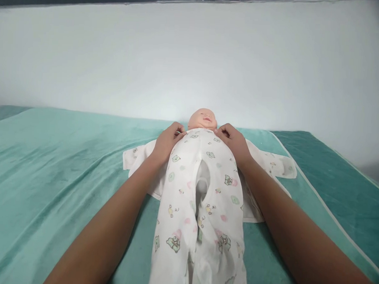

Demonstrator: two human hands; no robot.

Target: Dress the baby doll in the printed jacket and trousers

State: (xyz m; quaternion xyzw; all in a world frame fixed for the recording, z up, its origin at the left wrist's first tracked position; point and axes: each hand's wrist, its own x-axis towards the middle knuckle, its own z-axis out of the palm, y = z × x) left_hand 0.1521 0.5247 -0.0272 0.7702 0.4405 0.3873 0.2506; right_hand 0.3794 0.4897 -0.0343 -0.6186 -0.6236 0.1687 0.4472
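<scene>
A baby doll [204,118] lies on its back, only its head showing above the cloth. White printed baby pants [207,159] with an open crotch slit cover its body, their waistband up by the chin and the legs running toward me. My left hand [170,139] is closed on the waistband's left corner, thumb and fingers pinched together. At the other corner, my right hand [232,140] pinches the waistband beside the doll's neck. Beneath the doll, a white printed baby shirt [279,164] lies spread with its sleeves out to both sides. The doll's arms and legs are hidden.
A light teal blanket [65,166] with soft wrinkles lies under everything. To the right, past its pale edge, is a darker green cover [338,178]. A white wall [193,54] rises close behind the doll's head.
</scene>
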